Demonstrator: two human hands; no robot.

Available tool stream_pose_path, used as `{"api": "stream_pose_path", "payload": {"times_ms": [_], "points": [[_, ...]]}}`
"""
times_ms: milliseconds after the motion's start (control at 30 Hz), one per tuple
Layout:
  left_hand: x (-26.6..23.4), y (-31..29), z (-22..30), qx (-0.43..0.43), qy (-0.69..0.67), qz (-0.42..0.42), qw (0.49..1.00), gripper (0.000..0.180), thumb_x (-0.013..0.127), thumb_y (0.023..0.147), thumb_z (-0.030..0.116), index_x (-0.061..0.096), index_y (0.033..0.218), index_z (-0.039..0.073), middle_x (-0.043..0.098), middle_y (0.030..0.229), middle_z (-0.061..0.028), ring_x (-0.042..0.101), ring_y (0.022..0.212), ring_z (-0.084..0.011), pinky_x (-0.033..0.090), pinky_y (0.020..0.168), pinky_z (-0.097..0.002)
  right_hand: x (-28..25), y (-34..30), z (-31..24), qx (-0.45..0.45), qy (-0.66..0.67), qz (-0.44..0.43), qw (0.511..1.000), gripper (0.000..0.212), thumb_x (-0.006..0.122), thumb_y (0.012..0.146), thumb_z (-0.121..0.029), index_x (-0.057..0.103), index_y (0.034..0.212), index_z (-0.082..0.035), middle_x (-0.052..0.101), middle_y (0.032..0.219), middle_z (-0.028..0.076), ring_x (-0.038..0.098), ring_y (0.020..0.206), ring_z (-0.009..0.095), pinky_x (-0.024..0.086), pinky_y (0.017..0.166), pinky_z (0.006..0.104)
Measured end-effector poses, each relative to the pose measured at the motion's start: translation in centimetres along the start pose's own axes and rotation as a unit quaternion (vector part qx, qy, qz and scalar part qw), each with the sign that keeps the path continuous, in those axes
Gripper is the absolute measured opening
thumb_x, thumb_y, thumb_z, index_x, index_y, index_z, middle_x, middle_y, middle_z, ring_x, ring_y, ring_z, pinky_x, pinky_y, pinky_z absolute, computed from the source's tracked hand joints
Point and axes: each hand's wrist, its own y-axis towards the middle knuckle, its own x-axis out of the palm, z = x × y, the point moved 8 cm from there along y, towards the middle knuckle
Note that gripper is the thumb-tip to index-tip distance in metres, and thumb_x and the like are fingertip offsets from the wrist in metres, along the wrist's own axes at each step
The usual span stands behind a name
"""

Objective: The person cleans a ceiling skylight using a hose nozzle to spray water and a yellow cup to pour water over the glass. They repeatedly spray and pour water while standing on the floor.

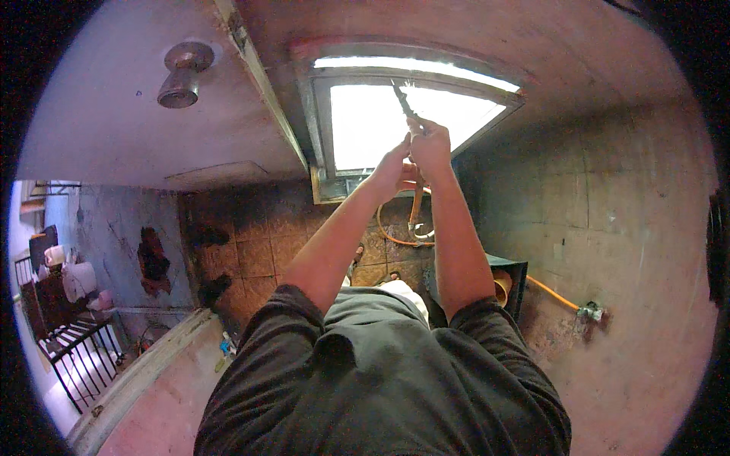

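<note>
Both my arms stretch out to a bright window (380,129) in a metal frame. My right hand (430,146) is closed around a dark plier-like tool (404,101) whose tip points into the window opening. My left hand (392,169) sits right beside it, fingers closed on the top end of an orange hose (415,207). The hose hangs from my hands and curls into a loop (395,237) in front of the brown tiled surface (258,243). Exactly what the tool's tip touches is lost in the glare.
A round metal fitting (183,74) sticks out of the plain surface at upper left. Another orange hose (551,295) runs along the right wall to a valve (590,310), beside a dark box (508,275). A black metal rack (80,351) stands at far left.
</note>
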Motion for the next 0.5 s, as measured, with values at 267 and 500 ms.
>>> {"api": "stream_pose_path", "payload": {"times_ms": [267,500], "points": [[-1.0,-0.8,0.7,0.013,-0.058,-0.026,0.998,0.049,0.029,0.082,0.053,0.041,0.104,0.01,0.058,0.073,-0.009,0.057,0.067,-0.0191,0.044,0.065,-0.0338,0.9,-1.0,-3.4,0.042,0.06,-0.026,0.997,0.024,0.053,0.08,-0.014,0.057,0.099,-0.001,0.046,0.05,0.001,0.039,0.038,0.007,0.031,0.033,0.0227],[-2.7,-2.3,1.2,0.041,-0.045,0.021,0.998,0.046,0.03,0.082,0.053,0.043,0.095,0.01,0.058,0.073,-0.0111,0.056,0.068,-0.0204,0.044,0.069,-0.035,2.2,-3.0,-6.4,0.119,0.12,-0.041,0.985,0.026,0.053,0.079,-0.016,0.056,0.099,0.001,0.047,0.049,0.002,0.041,0.037,0.007,0.031,0.033,0.0229]]}}
